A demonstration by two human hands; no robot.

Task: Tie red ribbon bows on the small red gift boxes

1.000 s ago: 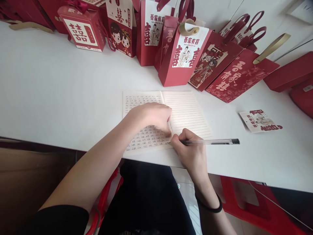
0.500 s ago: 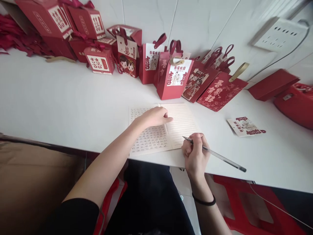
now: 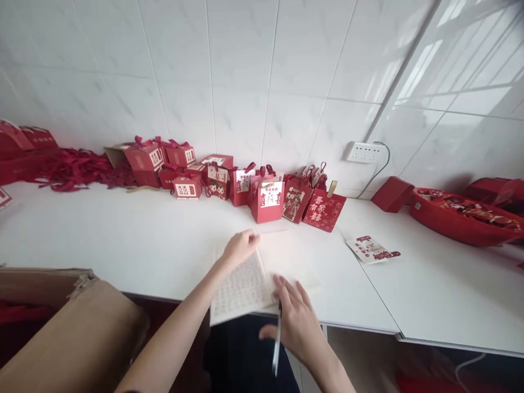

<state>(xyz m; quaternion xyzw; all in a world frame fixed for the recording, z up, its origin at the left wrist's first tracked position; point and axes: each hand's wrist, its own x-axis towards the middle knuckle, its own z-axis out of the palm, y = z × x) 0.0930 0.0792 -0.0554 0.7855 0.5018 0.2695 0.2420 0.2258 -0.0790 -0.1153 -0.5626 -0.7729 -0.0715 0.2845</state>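
An open notebook point(image 3: 241, 289) with handwritten rows lies at the near edge of the white table point(image 3: 123, 240), its lower corner hanging over the edge. My left hand point(image 3: 240, 246) rests at the notebook's top edge with the fingers curled on the paper. My right hand point(image 3: 295, 319) lies on the right-hand page with fingers spread. A clear pen point(image 3: 277, 341) is clamped between its fingers, pointing down toward me. The image is somewhat blurred.
A row of red gift bags and boxes point(image 3: 268, 194) stands along the tiled wall, with red ribbons point(image 3: 73, 169) to the left. A printed card point(image 3: 370, 248), a red box point(image 3: 393, 194), a red tray point(image 3: 462, 221) and a wall socket point(image 3: 364, 152) are at right. A cardboard box point(image 3: 69, 333) sits lower left.
The view has lifted and pulled back. My left hand slid up to the notebook's top edge. My right hand stopped writing, turned the pen downward and spread its fingers on the page.
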